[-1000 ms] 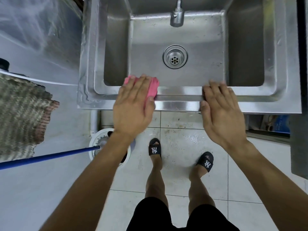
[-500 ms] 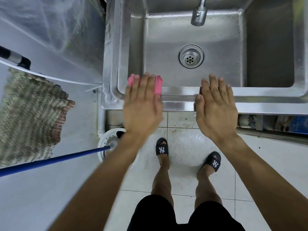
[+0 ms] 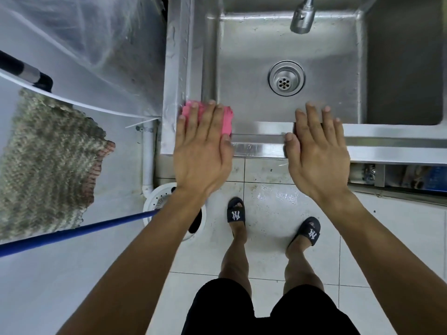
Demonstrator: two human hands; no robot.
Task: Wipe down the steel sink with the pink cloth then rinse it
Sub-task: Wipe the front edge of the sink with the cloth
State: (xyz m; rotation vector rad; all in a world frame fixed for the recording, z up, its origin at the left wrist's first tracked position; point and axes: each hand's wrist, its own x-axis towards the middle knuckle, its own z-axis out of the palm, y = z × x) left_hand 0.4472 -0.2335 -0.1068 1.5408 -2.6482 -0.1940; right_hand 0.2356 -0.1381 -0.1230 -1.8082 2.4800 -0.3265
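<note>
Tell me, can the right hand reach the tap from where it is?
Probably yes. The right hand lies flat and empty on the front rim of the sink, and the tap hangs over the far side of the basin. Nothing stands between them; only the bare basin and the drain.

A: The steel sink [image 3: 314,131] looks like brushed metal, with a dull sheen on the basin and a brighter gleam along the front rim.

B: And the pink cloth [image 3: 227,119]?

A: Soft, matt fabric. The drain strainer [image 3: 286,78] is shinier, ringed metal, and the tap [image 3: 301,19] is smooth and glossy.

B: The floor?

A: Glazed pale floor tiles [image 3: 391,228], smudged, with wet glints. The mat [image 3: 46,163] is coarse, knitted-looking cloth.
</note>
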